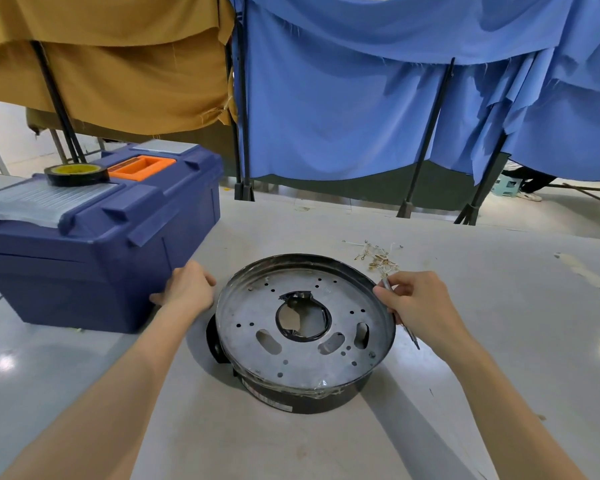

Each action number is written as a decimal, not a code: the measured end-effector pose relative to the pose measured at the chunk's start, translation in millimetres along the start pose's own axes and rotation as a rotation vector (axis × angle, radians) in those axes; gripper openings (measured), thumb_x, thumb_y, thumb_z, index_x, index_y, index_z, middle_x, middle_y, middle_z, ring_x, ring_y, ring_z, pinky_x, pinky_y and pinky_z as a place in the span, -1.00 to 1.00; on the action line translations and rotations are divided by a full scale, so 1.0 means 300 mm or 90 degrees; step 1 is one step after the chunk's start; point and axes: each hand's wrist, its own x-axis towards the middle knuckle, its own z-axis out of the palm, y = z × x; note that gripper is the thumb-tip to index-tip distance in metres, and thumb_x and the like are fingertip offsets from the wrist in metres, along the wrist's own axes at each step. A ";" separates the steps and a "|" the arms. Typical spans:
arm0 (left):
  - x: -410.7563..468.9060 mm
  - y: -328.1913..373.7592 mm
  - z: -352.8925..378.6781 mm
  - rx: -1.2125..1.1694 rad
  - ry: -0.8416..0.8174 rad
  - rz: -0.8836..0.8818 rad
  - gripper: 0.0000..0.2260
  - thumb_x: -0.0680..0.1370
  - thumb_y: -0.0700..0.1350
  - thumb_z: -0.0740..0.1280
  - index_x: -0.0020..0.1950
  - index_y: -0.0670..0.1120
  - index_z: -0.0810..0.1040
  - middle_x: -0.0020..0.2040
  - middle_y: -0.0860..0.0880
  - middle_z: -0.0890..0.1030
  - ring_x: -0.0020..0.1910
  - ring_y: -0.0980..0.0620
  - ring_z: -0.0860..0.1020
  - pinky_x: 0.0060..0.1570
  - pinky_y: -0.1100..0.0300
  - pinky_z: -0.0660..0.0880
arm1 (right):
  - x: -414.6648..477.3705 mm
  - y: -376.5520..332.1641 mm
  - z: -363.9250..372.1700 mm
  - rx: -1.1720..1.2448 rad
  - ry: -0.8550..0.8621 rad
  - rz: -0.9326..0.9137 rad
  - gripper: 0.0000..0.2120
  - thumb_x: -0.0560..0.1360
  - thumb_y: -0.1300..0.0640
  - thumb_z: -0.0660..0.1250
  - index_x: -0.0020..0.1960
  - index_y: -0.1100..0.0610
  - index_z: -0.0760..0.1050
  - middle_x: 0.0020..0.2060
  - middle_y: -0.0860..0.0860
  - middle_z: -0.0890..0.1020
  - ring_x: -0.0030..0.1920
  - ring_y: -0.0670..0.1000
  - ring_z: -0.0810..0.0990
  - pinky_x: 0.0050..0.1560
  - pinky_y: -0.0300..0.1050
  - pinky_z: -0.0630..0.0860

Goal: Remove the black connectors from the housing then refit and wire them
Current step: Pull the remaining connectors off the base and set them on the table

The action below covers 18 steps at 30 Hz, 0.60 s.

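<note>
The round housing [305, 327] sits on a pale grey table [465, 375] between both hands, with blue curtains [361, 109] hanging beyond. The right hand [420, 303] pinches a thin metal tool [407, 327] and touches the rim. The left hand [187, 289] curls beside the opposite rim — its grip cannot be told — and a blue toolbox [94, 244] stands just left of it.

Left hand [187, 289] loosely curled, knuckles up, right hand [421, 303] pinching a slim tool [411, 335]

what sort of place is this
Likely a makeshift workshop bay: a blue toolbox with a tape roll on top, a metal housing on a scuffed work table, and blue and tan cloth sheets hung on black stands as partitions.
</note>
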 end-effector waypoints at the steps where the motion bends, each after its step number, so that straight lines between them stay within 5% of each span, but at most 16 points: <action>1: 0.001 -0.006 0.004 0.014 -0.004 -0.003 -0.76 0.53 -0.28 0.27 0.01 0.00 0.65 0.11 -0.14 0.55 0.05 -0.20 0.45 0.17 -0.14 0.33 | 0.000 -0.001 0.000 -0.002 -0.001 0.000 -0.90 0.49 0.12 0.41 -0.19 0.09 0.63 -0.39 0.16 0.61 -0.41 0.08 0.48 -0.20 0.16 0.58; 8: 0.012 -0.040 0.030 0.035 -0.003 0.081 -0.73 0.58 -0.30 0.20 0.12 -0.04 0.62 0.16 -0.17 0.55 0.13 -0.28 0.46 0.09 -0.10 0.38 | 0.004 -0.004 0.002 -0.006 -0.014 -0.002 -0.91 0.49 0.12 0.42 -0.14 0.13 0.63 -0.43 0.05 0.57 -0.44 0.04 0.47 -0.28 -0.04 0.48; 12: 0.013 0.004 -0.007 -0.102 0.037 0.170 -0.69 0.52 -0.41 0.21 0.00 -0.10 0.66 0.03 -0.12 0.65 0.03 -0.11 0.58 0.14 -0.03 0.51 | 0.009 -0.002 -0.013 0.043 -0.030 0.017 -0.89 0.49 0.14 0.43 -0.20 0.14 0.64 -0.49 0.05 0.57 -0.57 -0.05 0.48 -0.48 -0.27 0.41; 18: -0.019 0.130 -0.108 -0.132 0.118 0.292 -0.59 0.49 -0.46 0.10 -0.15 -0.02 0.60 -0.21 0.05 0.58 -0.05 -0.04 0.60 0.21 -0.14 0.43 | 0.038 0.051 -0.070 0.163 0.039 0.138 -0.82 0.47 0.19 0.45 -0.18 0.32 0.60 -0.49 0.12 0.55 -0.54 0.08 0.58 -0.48 -0.13 0.54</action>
